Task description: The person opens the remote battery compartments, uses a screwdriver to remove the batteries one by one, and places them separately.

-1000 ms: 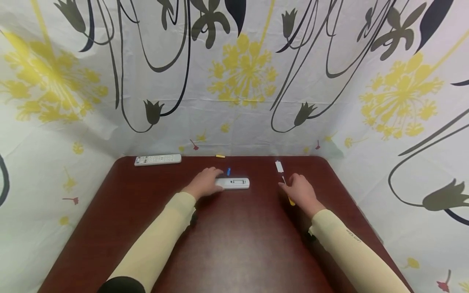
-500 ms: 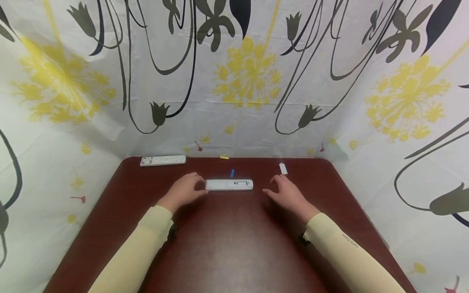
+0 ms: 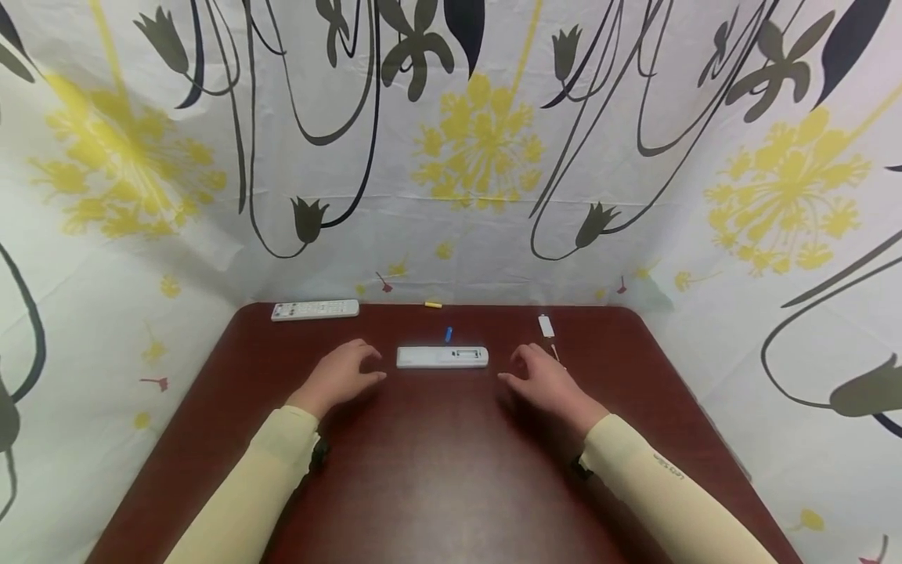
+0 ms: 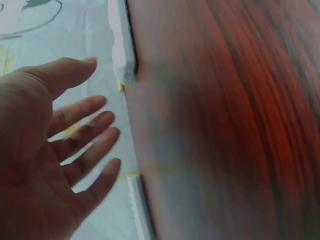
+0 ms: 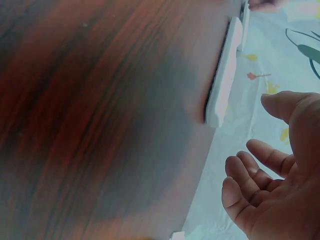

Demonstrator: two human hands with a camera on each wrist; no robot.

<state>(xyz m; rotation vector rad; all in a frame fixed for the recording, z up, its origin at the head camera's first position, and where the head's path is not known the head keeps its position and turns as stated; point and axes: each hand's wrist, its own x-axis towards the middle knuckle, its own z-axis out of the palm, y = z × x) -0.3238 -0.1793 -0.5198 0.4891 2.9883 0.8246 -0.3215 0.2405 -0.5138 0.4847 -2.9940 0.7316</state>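
A white remote control (image 3: 423,358) lies back side up in mid-table, its battery compartment uncovered at the right end. Left of it, apart from it, my left hand (image 3: 338,374) hovers with fingers loosely spread and nothing in them, as the left wrist view confirms. On the other side my right hand (image 3: 544,381) is also free, its fingers relaxed near the remote's right end. A blue battery (image 3: 448,334) lies just behind the remote. Beyond my right hand lie a small white flat piece (image 3: 546,326) and the thin shaft of a screwdriver (image 3: 554,352); its handle is hidden.
A second white remote (image 3: 315,310), buttons up, lies along the back left edge of the dark red table (image 3: 430,470). A yellow battery (image 3: 433,305) is at the back edge. Patterned cloth (image 3: 451,258) hangs behind and at both sides.
My left hand has left the remote's left end and drawn back leftward. The right hand has shifted left, from over the screwdriver toward the remote. The remote stays in place.
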